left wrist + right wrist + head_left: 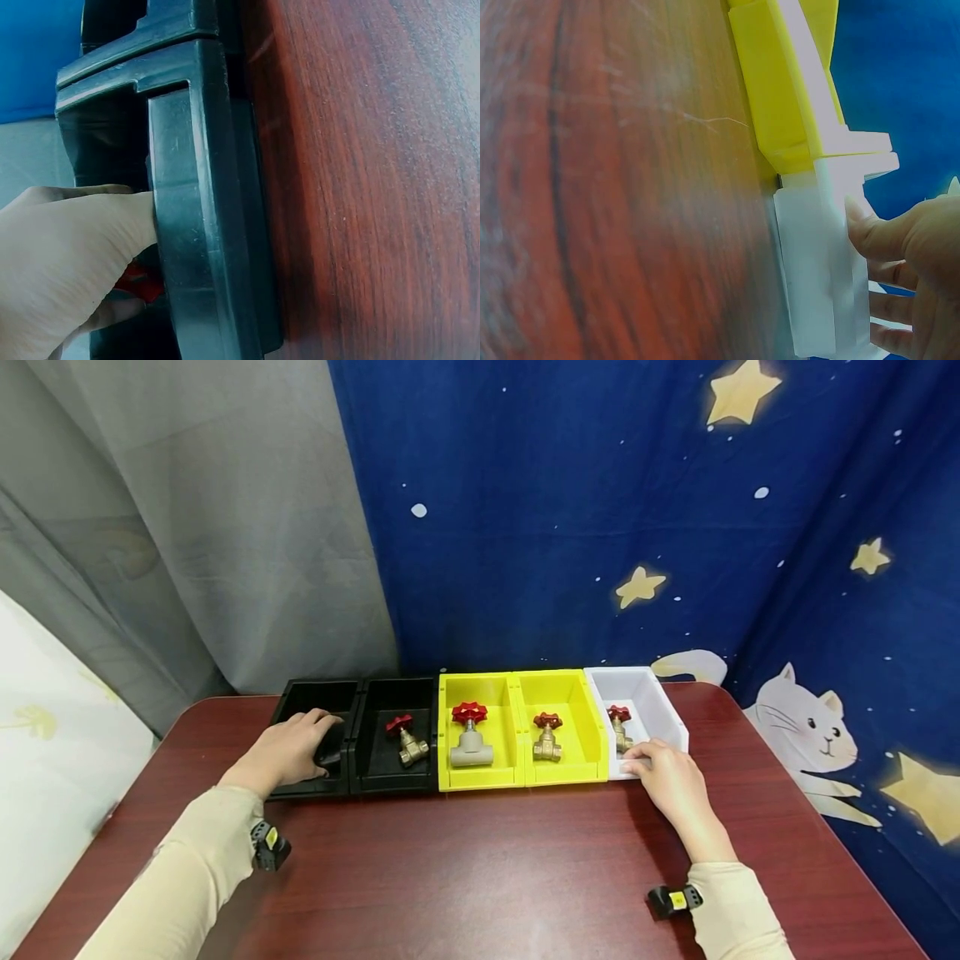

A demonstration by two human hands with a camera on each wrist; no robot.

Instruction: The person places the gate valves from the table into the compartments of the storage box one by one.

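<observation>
My left hand (288, 750) reaches down into the leftmost black bin (315, 693). In the left wrist view a red part (141, 283), like a valve handwheel, shows between its thumb and fingers; whether they grip it is hidden. At the far right my right hand (671, 781) is over the front wall of the white bin (660, 714). Its fingertips are beside a brass gate valve (621, 735) with a red handwheel. Thumb and fingers stand apart there, and in the right wrist view the thumb (866, 225) is at the bin's front edge.
Between the hands, a second black bin (378, 777) holds a brass valve (411, 747). One yellow bin (450, 689) has a grey valve (471, 747); the other yellow bin (577, 689) has a brass valve (547, 743). The row stands on a brown table (480, 868) before curtains.
</observation>
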